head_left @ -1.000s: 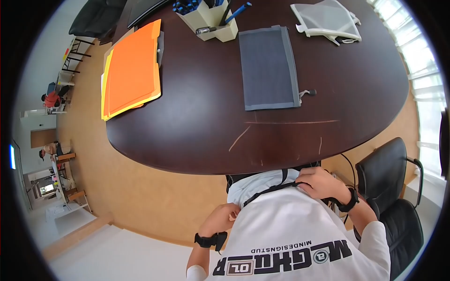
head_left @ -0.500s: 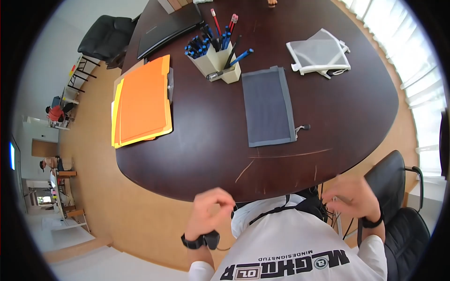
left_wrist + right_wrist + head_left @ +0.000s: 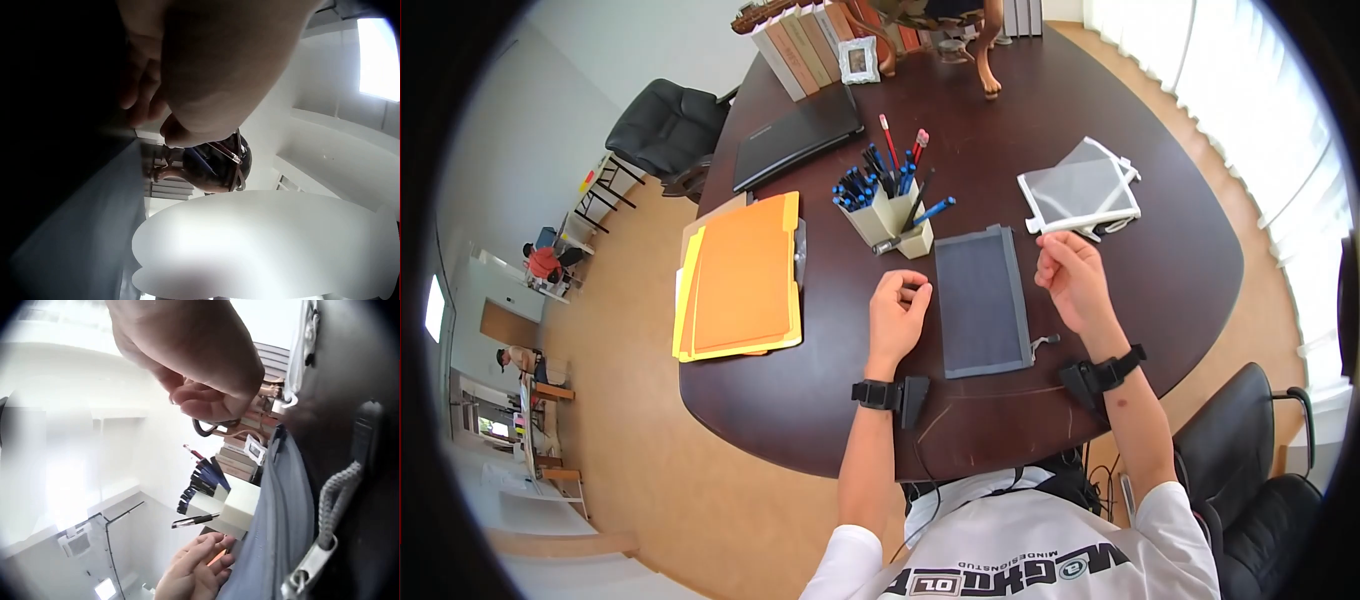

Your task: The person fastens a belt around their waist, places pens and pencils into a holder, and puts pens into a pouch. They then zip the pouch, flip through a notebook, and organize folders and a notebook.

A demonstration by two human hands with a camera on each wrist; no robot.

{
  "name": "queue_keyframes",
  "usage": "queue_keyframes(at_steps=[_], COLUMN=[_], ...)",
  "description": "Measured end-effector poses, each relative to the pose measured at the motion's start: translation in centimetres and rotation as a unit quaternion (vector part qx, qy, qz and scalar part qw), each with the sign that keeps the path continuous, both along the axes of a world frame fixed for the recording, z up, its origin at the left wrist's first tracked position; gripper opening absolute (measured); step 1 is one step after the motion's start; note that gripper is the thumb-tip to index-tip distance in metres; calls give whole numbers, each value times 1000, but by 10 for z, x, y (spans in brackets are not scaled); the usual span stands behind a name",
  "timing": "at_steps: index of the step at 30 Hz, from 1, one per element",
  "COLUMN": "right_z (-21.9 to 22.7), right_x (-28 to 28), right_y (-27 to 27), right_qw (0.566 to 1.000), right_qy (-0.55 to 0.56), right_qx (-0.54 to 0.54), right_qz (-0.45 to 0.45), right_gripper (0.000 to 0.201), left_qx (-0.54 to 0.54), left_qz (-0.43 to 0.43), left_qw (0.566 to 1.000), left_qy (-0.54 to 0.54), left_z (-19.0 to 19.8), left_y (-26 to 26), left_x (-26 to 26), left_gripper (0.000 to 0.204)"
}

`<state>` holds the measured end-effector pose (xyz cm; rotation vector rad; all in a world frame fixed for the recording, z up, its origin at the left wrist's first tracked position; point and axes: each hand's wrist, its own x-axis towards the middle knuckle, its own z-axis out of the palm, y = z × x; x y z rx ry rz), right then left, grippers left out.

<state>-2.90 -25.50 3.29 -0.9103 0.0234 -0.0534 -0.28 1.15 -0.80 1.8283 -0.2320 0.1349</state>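
Observation:
A grey zippered pouch point(image 3: 980, 310) lies flat on the dark table between my hands. Beside its left edge is my left hand point(image 3: 897, 318), fingers loosely bent and nothing held. Over the right side, near the pouch's upper corner, hovers my right hand point(image 3: 1078, 282), its fingers loosely curled with nothing between them. In the right wrist view the zipper pull point(image 3: 365, 434) with its cord loop is large in front, and the left hand point(image 3: 187, 572) shows beyond the pouch. A white mesh pouch point(image 3: 1080, 190) lies just past the right fingertips.
A cream pen holder point(image 3: 880, 222) full of pens and pencils stands behind the left hand. Orange and yellow folders point(image 3: 745, 275) lie at the left. Farther back are a black laptop point(image 3: 800, 138), books point(image 3: 800, 45) and a small framed picture point(image 3: 859, 61). A black chair point(image 3: 1235, 430) stands at the right.
Both hands have left the shirt hem at the waist and moved forward over the table, to either side of the grey pouch. The head view has tilted up, showing more of the table's far end.

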Motion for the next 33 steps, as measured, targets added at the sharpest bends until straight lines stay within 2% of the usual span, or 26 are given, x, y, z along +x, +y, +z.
queue_keyframes(at_steps=[2,4,7,11,15,23,26,27,29,33], right_z=[-8,-13,-20,-27,-28,-13,-4,-6,-2,-13], right_x=[11,19,29,34,27,8,-10,-18,-38,-64], right_y=[4,9,7,7,6,19,47,56,76,103], right_qw=[993,963,863,832,790,778,855,879,900,919], right_qy=[7,-5,-126,-155,-210,-249,-220,-207,-179,-66], right_qx=[-114,-266,-488,-532,-574,-565,-459,-423,-398,-353], right_qz=[-21,-43,-41,-20,-43,-119,-98,-71,-2,161], right_gripper=[10,10,10,10,9,9,10,15,29,66], left_qx=[6,15,70,137,137,121,77,52,2,-86], left_qz=[9,22,33,20,28,34,47,52,63,91], left_qw=[1000,999,990,978,983,986,992,995,997,992], left_qy=[-4,-37,-117,-154,-117,-110,-89,-73,-41,-12], left_z=[-4,-7,-2,4,0,-2,-3,-4,-5,9], left_y=[3,5,7,9,10,11,11,11,13,15], left_x=[4,6,8,16,16,14,15,16,17,15], left_gripper=[6,4,3,4,5,6,7,7,8,9])
